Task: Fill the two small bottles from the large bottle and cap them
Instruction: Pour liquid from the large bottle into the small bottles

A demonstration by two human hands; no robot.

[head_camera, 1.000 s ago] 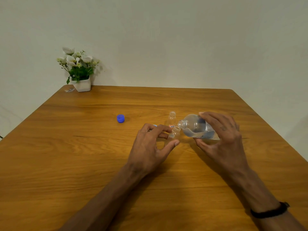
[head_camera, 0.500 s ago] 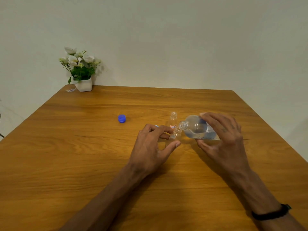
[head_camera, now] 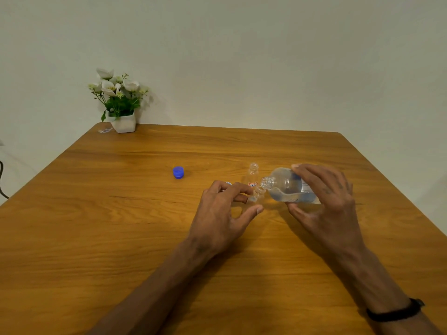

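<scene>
Right hand [head_camera: 324,201]: yours, wrapped over the body of the large clear plastic bottle [head_camera: 287,187], fingers on top, thumb beneath. The bottle lies nearly level above the wooden table [head_camera: 121,238], part full of water, its open neck touching or just over the mouth of the nearer vessel. Likely moderately heavy, thin-walled and squeezable; hold it at mid-body as now and squeeze lightly, or the flow may surge.

Left hand [head_camera: 222,211]: yours, forefinger and thumb pinching the nearer small clear plastic bottle [head_camera: 257,197], tilted toward the large one. Judged very light, easily tipped; steady it low on the body, clear of the mouth. No stream can be made out.

Second small clear bottle with a red label [head_camera: 253,174]: upright, uncapped, just behind the first. Looks empty.

Blue screw cap [head_camera: 178,172]: on the table, well to the left. A bluish item shows beside your left knuckles; cannot tell what.

White pot of artificial flowers [head_camera: 121,105]: far left corner.

Change from half a second ago: hands and bottles hold nearly the same pose; the large bottle's neck has barely shifted.
</scene>
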